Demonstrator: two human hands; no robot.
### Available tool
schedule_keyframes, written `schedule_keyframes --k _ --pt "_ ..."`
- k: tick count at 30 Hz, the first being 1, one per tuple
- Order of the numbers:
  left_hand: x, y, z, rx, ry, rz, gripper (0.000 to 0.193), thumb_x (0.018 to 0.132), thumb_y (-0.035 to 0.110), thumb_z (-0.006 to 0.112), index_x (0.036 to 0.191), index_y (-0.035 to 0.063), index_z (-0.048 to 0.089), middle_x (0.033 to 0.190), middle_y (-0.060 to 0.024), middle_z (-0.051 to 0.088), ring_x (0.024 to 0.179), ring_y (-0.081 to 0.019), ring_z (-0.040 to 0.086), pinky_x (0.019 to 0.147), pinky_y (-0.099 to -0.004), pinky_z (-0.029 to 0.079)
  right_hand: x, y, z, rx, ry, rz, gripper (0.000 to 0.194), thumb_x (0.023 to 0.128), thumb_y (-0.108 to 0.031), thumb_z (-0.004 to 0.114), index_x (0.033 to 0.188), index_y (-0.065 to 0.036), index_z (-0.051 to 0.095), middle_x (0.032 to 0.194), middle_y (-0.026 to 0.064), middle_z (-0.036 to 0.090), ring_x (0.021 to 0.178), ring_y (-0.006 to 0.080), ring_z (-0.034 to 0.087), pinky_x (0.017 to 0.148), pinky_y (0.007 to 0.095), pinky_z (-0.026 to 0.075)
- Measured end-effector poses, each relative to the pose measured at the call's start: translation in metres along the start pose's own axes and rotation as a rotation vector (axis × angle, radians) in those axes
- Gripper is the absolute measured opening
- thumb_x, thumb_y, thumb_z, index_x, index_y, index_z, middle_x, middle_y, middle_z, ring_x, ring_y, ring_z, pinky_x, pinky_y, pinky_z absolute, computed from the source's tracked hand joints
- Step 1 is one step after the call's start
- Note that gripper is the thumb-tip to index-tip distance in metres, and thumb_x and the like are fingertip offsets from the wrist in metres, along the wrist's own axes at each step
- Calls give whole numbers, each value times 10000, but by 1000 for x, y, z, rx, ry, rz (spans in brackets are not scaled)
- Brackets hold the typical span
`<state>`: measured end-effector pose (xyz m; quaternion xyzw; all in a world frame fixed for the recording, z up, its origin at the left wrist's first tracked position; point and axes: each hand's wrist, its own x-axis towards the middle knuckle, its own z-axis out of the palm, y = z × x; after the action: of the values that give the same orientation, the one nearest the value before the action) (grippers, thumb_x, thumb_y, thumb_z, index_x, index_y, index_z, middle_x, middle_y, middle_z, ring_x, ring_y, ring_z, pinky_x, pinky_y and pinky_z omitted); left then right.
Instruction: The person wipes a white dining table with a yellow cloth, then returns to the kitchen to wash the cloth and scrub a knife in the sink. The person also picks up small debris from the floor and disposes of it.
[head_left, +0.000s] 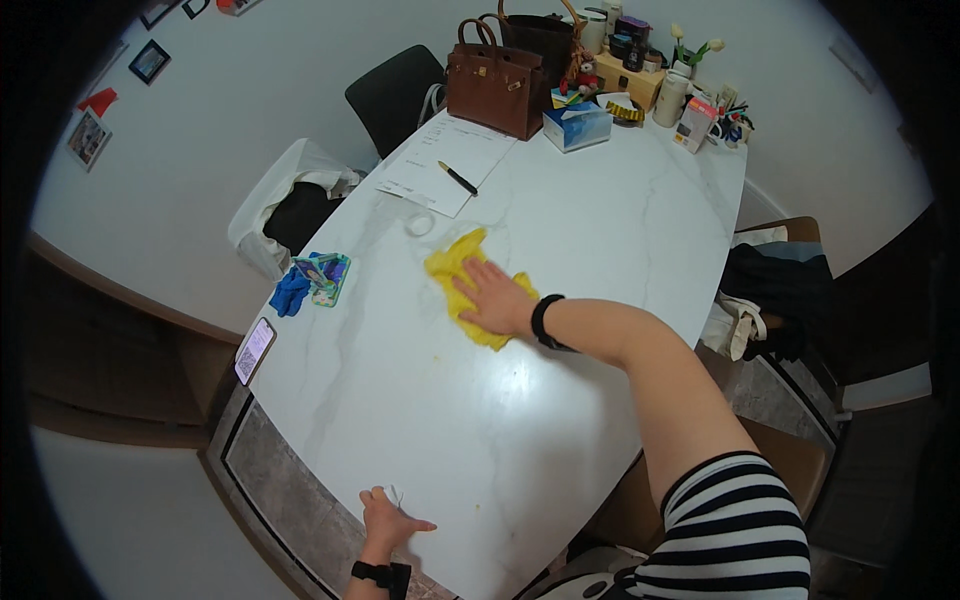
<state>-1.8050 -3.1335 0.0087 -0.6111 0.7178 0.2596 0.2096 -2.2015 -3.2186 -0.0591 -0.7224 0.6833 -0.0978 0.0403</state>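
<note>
My right hand (491, 296) lies flat with spread fingers on a crumpled yellow cloth (469, 259), pressing it against the white marble-patterned table (577, 232). At the table's near left edge is my left hand (386, 523), its thumb stuck out to the side. A scrap of white tissue (393, 495) shows at its fingers; the palm is hidden. Small yellowish specks (477, 507) dot the tabletop between the hands. Beyond the cloth sits a roll of clear tape (419, 223).
Written sheets (427, 169) with a black pen (457, 178) lie farther back. A brown handbag (495, 86), tissue box (577, 126) and small carton (696, 125) stand behind. Along the left edge are a smartphone (255, 352), a colourful phone stand (330, 279) and a blue cloth (290, 292).
</note>
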Motion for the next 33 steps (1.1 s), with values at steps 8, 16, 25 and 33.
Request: schedule_keyframes --k 8,16,25,33 --pt "2 -4 4 -14 -15 -11 1090 370 365 909 1157 -97 313 1176 -201 334 1064 -338 476 855 -383 480 -56 -78 6 105 -81 -551 616 900 -419 416 1362 -24 319 1436 235 211 1351 331 171 1111 422 122" --pt "2 -3 5 -16 4 -16 1077 356 362 911 1139 -83 320 1167 -189 329 1050 -334 481 858 -374 481 -115 -94 -1 341 -193 -649 542 915 -378 406 1334 -36 369 1423 197 264 1344 313 199 1105 412 151" --pt "6 -5 5 2 -7 -13 1072 362 360 909 1139 -87 321 1167 -188 330 1039 -331 488 849 -372 485 -84 16 -21 40 -93 -19 687 889 -523 361 1401 -80 249 1457 209 162 1368 331 102 1100 455 78" --pt "7 -8 6 27 -2 5 1021 359 399 913 1078 -67 359 1113 -173 341 976 -307 486 795 -347 496 8 -3 -12 78 -117 210 762 864 -588 355 1430 -108 183 1479 212 65 1373 359 22 1105 465 33"
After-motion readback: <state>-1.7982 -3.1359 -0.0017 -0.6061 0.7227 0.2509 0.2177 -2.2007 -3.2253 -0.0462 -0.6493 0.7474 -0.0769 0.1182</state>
